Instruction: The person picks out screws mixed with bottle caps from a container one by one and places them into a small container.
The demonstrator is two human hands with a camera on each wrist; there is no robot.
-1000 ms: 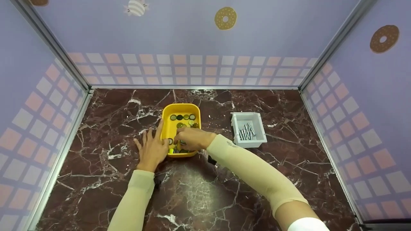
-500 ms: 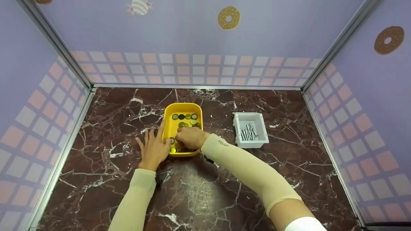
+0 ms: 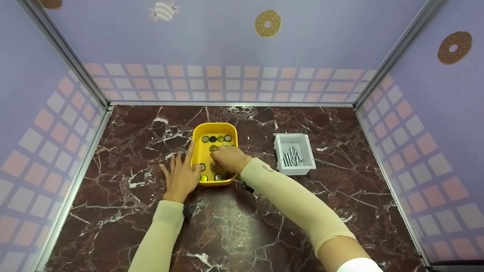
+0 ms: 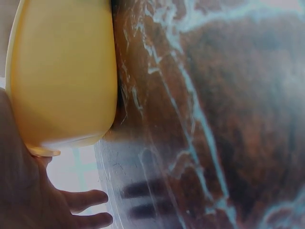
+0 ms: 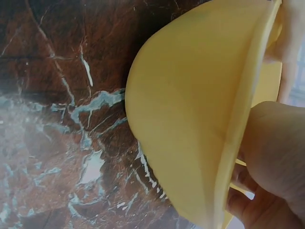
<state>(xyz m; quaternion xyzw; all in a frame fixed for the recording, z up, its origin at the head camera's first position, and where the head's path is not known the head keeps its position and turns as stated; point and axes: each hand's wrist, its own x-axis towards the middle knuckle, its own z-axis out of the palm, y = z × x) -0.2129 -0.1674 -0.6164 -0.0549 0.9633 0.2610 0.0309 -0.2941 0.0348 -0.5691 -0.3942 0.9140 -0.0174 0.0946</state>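
Note:
A yellow rounded tray (image 3: pixel 207 130) stands on the marbled tabletop, with several small round discs (image 3: pixel 213 139) in it, some gold, some dark, some greyish. My left hand (image 3: pixel 180 177) lies against its left side in the head view, fingers spread, index finger along the wall and thumb at the rim. My right hand (image 3: pixel 230 158) reaches into the tray over its right rim, fingers bent down among the discs. Its fingertips are hidden in the head view. In the right wrist view the tray wall (image 5: pixel 190 105) covers much of the inside, so anything pinched there cannot be told.
Right of the yellow tray stands a white bin (image 3: pixel 295 172) holding several metal screws or bolts (image 3: pixel 292 156). Purple patterned walls (image 3: pixel 234 45) close off the back and both sides of the tabletop (image 3: pixel 234 219).
My right hand has shifted slightly to the right and up within the tray, and discs near the front show again. My left hand keeps its place at the tray's side.

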